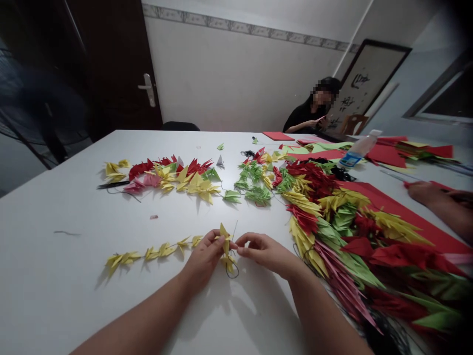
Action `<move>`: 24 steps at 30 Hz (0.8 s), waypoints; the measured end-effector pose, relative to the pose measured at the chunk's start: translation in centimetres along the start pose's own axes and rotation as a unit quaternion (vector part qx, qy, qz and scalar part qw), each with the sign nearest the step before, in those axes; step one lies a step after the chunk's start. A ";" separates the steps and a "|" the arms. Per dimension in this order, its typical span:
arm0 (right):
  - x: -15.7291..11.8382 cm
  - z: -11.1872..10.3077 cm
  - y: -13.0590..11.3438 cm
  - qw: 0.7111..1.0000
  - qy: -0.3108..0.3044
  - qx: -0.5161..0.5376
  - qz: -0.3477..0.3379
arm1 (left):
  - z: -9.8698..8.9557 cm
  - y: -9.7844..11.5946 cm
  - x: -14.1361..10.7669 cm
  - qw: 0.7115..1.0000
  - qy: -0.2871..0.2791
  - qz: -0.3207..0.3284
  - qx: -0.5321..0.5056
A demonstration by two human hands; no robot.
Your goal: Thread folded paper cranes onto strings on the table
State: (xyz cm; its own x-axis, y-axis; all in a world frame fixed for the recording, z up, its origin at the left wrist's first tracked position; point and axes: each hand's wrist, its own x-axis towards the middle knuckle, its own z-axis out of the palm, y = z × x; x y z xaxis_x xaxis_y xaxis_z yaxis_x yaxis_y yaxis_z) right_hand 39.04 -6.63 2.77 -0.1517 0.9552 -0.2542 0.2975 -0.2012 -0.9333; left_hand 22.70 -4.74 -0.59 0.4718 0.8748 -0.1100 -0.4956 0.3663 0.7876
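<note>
A yellow folded paper piece (223,234) stands between two bare hands above the near middle of a white bench (55,296), a second yellow piece (229,265) and a loop of dark cord (232,275) just below it. Work this fine calls for a light pinch on a firm fold, leaving the points uncrushed, with one hand steadying the paper while the other makes small, straight movements at the cord. A slack loop could snag on a paper tip, so it is best held clear of the folds.

The left hand (202,261) reaches in from the lower left, knuckles up, its fingers closed in a pinch on the upright paper. The right hand (268,254) comes from the lower right, wrist bent inward and fingers curled, thumb and forefinger together at the tips beside the cord; what lies between them is too small to tell. Both forearms angle toward the same point, the hands almost meeting.

To the left, a row of yellow folded pieces (162,251) trails across the bench; to the right, a heap of red, green, yellow and pink folded paper (332,207) spreads beyond the right forearm.
</note>
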 end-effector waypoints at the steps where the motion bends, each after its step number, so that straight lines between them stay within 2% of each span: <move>1: 0.0 0.0 0.0 1.000 -0.004 -0.028 -0.007 | 0.0 0.0 0.0 1.000 -0.002 -0.001 -0.003; 8: 0.6 0.8 0.6 0.996 0.001 -0.083 -0.028 | 0.3 0.1 0.0 1.000 -0.002 0.014 -0.005; 12: 0.7 0.9 0.8 0.993 0.007 -0.104 -0.053 | 0.3 0.2 0.0 1.000 0.021 0.001 -0.021; 18: 0.6 0.8 0.9 0.990 -0.024 -0.134 -0.040 | 0.2 0.3 0.3 0.996 0.052 -0.003 -0.074; 24: 0.3 1.1 0.6 0.984 -0.020 -0.165 -0.056 | 0.5 0.2 0.5 0.992 0.073 -0.004 -0.101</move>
State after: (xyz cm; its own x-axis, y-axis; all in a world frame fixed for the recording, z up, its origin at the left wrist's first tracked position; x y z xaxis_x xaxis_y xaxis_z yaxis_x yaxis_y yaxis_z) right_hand 38.15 -6.68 1.88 -0.2356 0.9570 -0.1694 0.5657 -0.0067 -0.8246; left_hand 23.23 -4.45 -0.20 0.3741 0.9023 -0.2141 -0.6352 0.4175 0.6498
